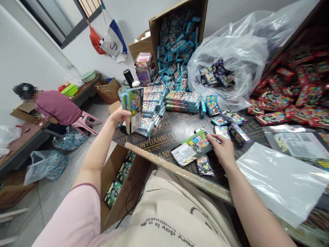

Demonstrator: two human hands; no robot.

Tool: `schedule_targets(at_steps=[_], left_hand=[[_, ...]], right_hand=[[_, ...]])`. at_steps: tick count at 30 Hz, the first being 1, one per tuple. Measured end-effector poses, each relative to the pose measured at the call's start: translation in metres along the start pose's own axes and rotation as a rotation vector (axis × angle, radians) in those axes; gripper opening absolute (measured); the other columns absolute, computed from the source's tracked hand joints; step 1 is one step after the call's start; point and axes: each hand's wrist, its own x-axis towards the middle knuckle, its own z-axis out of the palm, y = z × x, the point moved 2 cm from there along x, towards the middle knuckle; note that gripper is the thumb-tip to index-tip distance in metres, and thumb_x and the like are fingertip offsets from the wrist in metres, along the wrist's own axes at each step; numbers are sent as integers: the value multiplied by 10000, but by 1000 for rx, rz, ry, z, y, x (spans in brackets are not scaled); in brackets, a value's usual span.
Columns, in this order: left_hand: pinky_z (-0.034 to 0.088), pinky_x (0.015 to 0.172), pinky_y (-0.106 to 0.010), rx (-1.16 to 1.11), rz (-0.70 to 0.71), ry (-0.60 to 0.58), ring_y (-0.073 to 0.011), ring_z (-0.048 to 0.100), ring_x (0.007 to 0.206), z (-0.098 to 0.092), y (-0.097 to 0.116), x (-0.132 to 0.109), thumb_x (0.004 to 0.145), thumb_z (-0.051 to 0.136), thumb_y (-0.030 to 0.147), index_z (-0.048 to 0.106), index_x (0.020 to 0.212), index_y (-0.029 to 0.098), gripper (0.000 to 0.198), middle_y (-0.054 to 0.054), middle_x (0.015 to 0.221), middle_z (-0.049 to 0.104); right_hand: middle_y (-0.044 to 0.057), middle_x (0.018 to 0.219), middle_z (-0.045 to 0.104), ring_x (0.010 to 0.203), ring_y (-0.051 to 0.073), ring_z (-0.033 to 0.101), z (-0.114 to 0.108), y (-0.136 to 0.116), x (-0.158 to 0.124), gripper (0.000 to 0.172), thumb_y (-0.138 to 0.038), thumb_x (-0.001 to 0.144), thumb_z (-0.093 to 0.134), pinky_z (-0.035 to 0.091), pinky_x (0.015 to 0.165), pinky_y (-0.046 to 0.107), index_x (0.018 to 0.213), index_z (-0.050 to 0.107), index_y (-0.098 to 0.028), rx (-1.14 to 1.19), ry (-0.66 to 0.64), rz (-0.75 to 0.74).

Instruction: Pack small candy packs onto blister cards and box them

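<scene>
My left hand (120,115) is closed around a small stack of printed packets (135,108), held upright above the left part of the table, beside rows of blue packets (154,94). Over the table's near edge, my right hand (221,148) pinches the right end of a flat green and black packet (192,147) with a white label. Under that packet lies a small dark, colourful packet (205,166), partly covered. A few loose purple and blue packets (232,117) lie just beyond my right hand.
A carton (205,15) spills blue packets at the back. Nearby are a clear plastic bag (226,44) with dark packets, red packets (303,92) and a white sheet (280,181). Below the table edge stands an open box (128,192). At left, a person (55,106) sits on a pink stool.
</scene>
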Motion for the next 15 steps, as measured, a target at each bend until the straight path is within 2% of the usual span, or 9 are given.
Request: schedule_targets(at_steps=[3,5,7,9,11,15], left_hand=[[412,1023,-459,649,134,-141,-373,557,1155,-19,-4,22,379,844,327,568,1216,164,896,-99,1178,642],[374,1058,-462,984,144,-250,-385,517,1205,-19,-18,31,384,831,295,532,1265,157,941,-135,1272,585],[378,1047,-463,1200,100,-362,-393,517,1200,-12,-38,35,413,810,293,502,1289,134,942,-175,1289,564],[388,1030,-460,1319,72,-425,-393,524,1190,-5,-56,34,455,786,304,462,1314,108,939,-201,1281,558],[386,1027,-456,1372,83,-424,-394,518,1204,-1,-68,31,492,764,324,425,1335,95,937,-216,1289,547],[396,1013,-422,1366,134,-431,-377,533,1201,-1,-73,24,523,751,366,408,1336,126,915,-198,1298,547]], right_hand=[[49,798,736,720,226,647,0,1,1,417,-565,691,663,467,648,319,879,742,-202,-29,23,-33],[53,818,740,763,237,653,0,1,2,421,-569,692,657,471,669,325,882,741,-202,-48,37,-54],[55,821,739,781,242,654,-1,2,3,426,-571,693,655,473,683,330,883,741,-200,-56,43,-61],[57,827,739,794,245,655,-1,2,2,430,-569,697,654,474,696,334,887,742,-195,-47,35,-65],[58,834,740,804,248,658,-1,1,1,425,-563,700,656,477,711,339,888,742,-192,-33,31,-68],[54,818,738,797,248,661,0,-2,0,398,-540,704,661,483,734,347,878,744,-192,-33,45,-59]])
